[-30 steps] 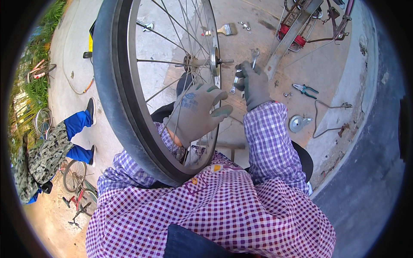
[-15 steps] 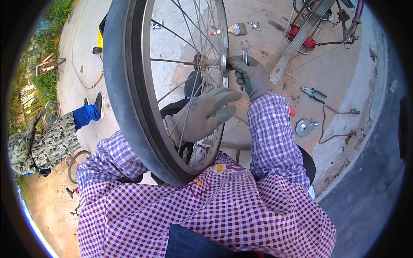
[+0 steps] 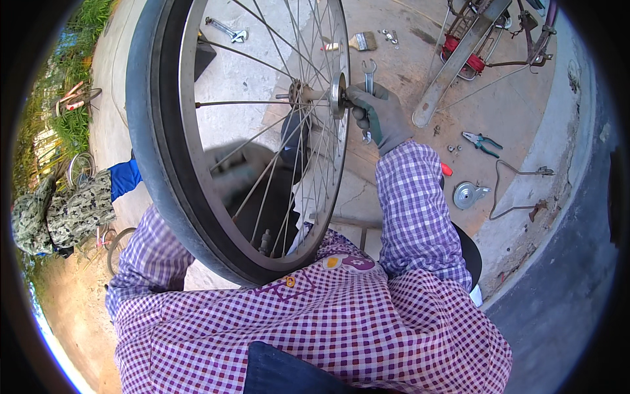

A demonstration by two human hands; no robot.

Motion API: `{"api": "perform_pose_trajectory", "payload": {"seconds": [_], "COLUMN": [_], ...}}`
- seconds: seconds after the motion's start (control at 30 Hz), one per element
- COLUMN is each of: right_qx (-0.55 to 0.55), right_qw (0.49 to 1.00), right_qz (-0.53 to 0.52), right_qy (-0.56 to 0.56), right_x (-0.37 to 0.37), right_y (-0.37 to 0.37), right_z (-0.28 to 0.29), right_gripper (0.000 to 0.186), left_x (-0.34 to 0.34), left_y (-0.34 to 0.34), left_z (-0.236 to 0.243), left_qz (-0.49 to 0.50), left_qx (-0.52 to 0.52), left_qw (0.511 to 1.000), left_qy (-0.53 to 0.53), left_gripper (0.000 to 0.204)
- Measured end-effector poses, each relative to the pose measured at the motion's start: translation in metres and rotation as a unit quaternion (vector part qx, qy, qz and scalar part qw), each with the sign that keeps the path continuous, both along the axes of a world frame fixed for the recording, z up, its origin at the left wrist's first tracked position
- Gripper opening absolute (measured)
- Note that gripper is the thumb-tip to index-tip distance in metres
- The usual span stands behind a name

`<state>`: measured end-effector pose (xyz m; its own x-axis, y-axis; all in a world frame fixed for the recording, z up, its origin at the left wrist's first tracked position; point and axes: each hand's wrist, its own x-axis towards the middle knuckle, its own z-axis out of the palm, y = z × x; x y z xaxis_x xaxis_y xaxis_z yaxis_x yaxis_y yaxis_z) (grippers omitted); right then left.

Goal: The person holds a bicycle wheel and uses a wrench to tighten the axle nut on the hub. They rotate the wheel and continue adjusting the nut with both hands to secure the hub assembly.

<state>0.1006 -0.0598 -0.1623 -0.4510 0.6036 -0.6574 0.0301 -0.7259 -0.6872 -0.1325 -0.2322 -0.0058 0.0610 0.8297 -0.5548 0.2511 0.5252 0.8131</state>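
Observation:
A bicycle wheel [image 3: 152, 125] with a dark tyre stands upright in front of me, its lower rim against my checked apron. My right hand [image 3: 382, 118], in a grey-green glove, is closed at the right end of the hub [image 3: 303, 95], beside a round metal drum [image 3: 338, 95]. A wrench [image 3: 369, 73] passes through that hand, its open jaw sticking out above the fingers and its other end below. Behind the spokes is my gloved left hand [image 3: 239, 172], smeared by motion, so its fingers cannot be made out.
On the concrete lie an adjustable wrench [image 3: 228, 29], a paintbrush [image 3: 361, 42], pliers [image 3: 482, 143], a round metal brake plate [image 3: 468, 195] and a bent rod [image 3: 497, 187]. Part of a bicycle frame [image 3: 453, 72] stands at the far right. A person in camouflage [image 3: 79, 207] is at the left.
My left hand has drawn back leftward from near the hub to behind the spokes. The wheel has tilted leftward at its top, and the adjustable wrench now shows fully. My right hand keeps the wrench.

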Motion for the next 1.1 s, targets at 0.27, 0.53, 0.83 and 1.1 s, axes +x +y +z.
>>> {"api": "perform_pose_trajectory", "payload": {"seconds": [0.27, 0.53, 0.83, 1.1], "right_qx": [0.013, -0.001, 0.034, 0.019], "right_qw": [1.0, 1.0, 0.999, 1.0], "right_qz": [0.008, 0.019, 0.012, -0.005], "right_qy": [-0.006, -0.003, 0.008, 0.009], "right_x": [-0.039, -0.041, -0.05, -0.052], "right_y": [-0.013, -0.004, -0.011, -0.006], "right_z": [0.027, 0.033, 0.031, 0.035], "right_gripper": [0.021, 0.032, 0.022, 0.023], "left_x": [-0.077, -0.073, -0.08, -0.079], "left_y": [0.047, 0.063, 0.06, 0.066], "left_z": [-0.128, -0.121, -0.129, -0.122], "left_qz": [0.235, 0.272, 0.285, 0.295], "left_qx": [-0.082, -0.068, -0.07, -0.071], "left_qw": [0.967, 0.96, 0.955, 0.951], "left_qy": [0.057, -0.021, -0.052, -0.055], "left_gripper": [0.05, 0.041, 0.037, 0.035]}}
